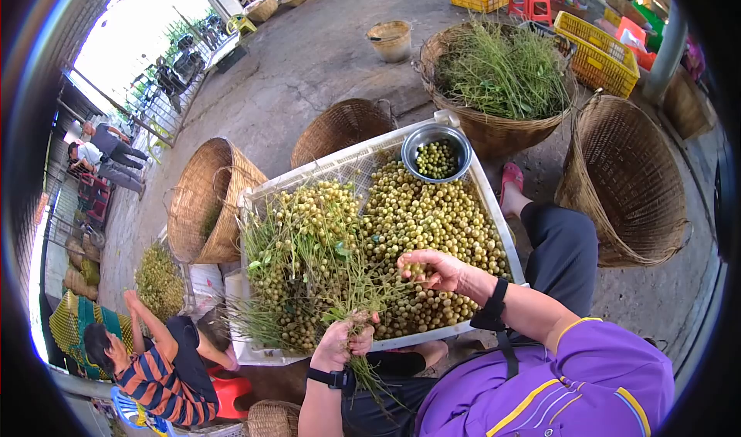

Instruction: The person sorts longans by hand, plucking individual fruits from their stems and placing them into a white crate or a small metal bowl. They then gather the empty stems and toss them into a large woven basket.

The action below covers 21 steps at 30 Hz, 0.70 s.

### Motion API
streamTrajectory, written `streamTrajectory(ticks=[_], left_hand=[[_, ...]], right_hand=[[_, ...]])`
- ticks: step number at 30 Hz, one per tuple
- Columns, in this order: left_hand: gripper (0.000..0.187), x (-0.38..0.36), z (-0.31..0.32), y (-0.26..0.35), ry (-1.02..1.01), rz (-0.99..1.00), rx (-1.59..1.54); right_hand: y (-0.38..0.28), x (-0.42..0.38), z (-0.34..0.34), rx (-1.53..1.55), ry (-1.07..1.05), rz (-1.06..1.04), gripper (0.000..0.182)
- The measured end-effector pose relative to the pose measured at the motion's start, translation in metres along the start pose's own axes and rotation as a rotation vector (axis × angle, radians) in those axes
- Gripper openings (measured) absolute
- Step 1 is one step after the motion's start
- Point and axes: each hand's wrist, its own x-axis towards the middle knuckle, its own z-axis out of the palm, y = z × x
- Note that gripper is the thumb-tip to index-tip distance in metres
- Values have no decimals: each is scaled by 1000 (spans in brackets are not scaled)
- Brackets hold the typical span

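Note:
My left hand (345, 343) is closed round a bunch of thin green stems (369, 377), whose ends hang below my fist. The stems' upper part spreads over the near edge of a white crate (491, 182). Above the loose round yellow-brown fruits (444, 225) in the crate, my right hand (434, 270) is curled with some of these fruits at its fingers. Stemmed fruit clusters (305, 236) fill the crate's left half. A metal bowl (413, 139) with smaller greenish fruits (437, 160) rests at the crate's far corner.
Wicker baskets (629, 178) stand around the crate; one large basket (494, 132) is heaped with stripped stems (505, 70). Yellow plastic crates (598, 55) and a bucket (389, 42) are farther back. A person in a striped shirt (170, 387) sits at the left on a red stool (229, 394).

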Motion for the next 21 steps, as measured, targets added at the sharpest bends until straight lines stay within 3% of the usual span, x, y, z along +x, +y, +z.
streamTrajectory(ticks=[3, 5, 10, 13, 19, 21], left_hand=[[27, -2, -5, -4, 3, 61, -98], [27, 0, 2, -3, -37, 111, -129], [27, 8, 1, -6, -63, 103, -165], [27, 10, 2, -7, -56, 145, -137], [28, 16, 2, -5, -43, 34, -126], [28, 16, 1, -7, -11, 18, -119]], right_hand=[[3, -3, 2, -137, -69, -20, 25], [9, -6, 11, -348, -47, 3, 27], [14, -8, 47, -530, -9, 23, 33], [19, -2, 52, -631, -28, -82, 30], [17, 1, 50, -757, -113, -188, 22], [13, -3, 48, -591, -74, 63, 21]])
